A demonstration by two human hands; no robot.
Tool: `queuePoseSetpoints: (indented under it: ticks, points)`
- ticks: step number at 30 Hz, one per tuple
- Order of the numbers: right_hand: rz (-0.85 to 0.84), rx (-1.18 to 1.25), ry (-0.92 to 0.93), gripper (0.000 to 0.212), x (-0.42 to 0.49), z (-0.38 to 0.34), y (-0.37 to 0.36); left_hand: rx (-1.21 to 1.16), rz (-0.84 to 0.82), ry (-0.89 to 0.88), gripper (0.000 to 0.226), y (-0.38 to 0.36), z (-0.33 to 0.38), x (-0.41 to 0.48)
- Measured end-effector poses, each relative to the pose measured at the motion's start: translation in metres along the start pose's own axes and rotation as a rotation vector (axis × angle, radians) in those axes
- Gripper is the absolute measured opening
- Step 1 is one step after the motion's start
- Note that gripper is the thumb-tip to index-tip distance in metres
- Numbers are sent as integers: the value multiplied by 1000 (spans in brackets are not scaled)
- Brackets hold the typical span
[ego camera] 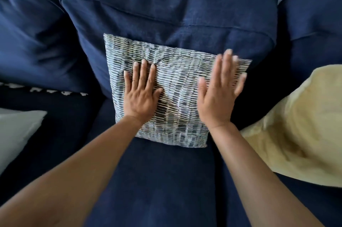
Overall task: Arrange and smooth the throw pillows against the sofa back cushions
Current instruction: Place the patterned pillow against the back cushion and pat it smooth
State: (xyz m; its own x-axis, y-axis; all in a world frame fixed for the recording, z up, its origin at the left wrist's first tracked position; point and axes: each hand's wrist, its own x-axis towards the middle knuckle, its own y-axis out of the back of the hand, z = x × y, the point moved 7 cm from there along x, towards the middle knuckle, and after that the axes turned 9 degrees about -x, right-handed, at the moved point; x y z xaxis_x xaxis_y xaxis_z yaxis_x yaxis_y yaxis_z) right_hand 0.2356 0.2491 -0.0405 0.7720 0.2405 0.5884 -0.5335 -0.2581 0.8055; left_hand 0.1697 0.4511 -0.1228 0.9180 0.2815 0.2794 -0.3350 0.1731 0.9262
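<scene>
Your left hand point(141, 95) and right hand point(219, 95) lie flat and open on the grey-and-white woven square pillow point(174, 86), which leans on the middle dark blue back cushion point(166, 14). Push unevenly and it may tip sideways.

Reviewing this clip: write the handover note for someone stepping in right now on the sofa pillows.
Left hand: open, flat on the patterned pillow.
Right hand: open, over the pillow's right side; blurred, contact unclear.
Patterned pillow leans against the middle back cushion, slightly skewed.
Yellow pillow lies on the seat to the right; pale pillow at the left edge, neither against a back cushion.
Done: patterned pillow placed.
Left: finish smoothing it, then set the other two.
</scene>
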Motion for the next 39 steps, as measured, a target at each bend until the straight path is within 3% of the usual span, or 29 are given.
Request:
queuePoseSetpoints:
  ticks: [4,7,12,17,19,22,23,28,31,33,35,37,39]
  points:
    - [-45,93,409,62,-19,-75,-8,-39,13,54,69,-1,4,0]
    - [-154,-53,528,65,-27,-65,-39,-33,32,46,66,-1,1,-3]
    - [-179,-174,267,69,-18,24,-55,-8,48,93,66,-1,-22,-11]
    - [-194,-170,243,68,-19,30,-51,-97,227,314,70,25,-40,-27]
    - [-211,-143,215,67,-19,27,-50,-156,286,197,70,26,-6,-36]
    - [-204,-127,199,66,-22,26,-50,-134,141,-202,69,-7,68,-60]
    - [-195,-129,203,66,-22,26,-50,-86,95,-259,68,-20,72,-67]
    - [-151,-139,191,64,-25,32,-49,7,39,0,69,-41,-18,-69]
    - [-13,-80,120,63,-30,11,-31,10,23,4,70,-43,-32,-68]
    - [32,84,259,65,-46,-35,-21,1,24,-2,72,-47,-23,-66]
    - [-11,192,521,66,-77,-93,-19,47,-5,7,80,-52,-18,-65]
    - [-69,131,730,64,-105,-122,-33,110,-14,-16,85,-53,-18,-67]
    - [-163,2,750,62,-104,-106,-61,61,11,-40,79,-48,-21,-67]
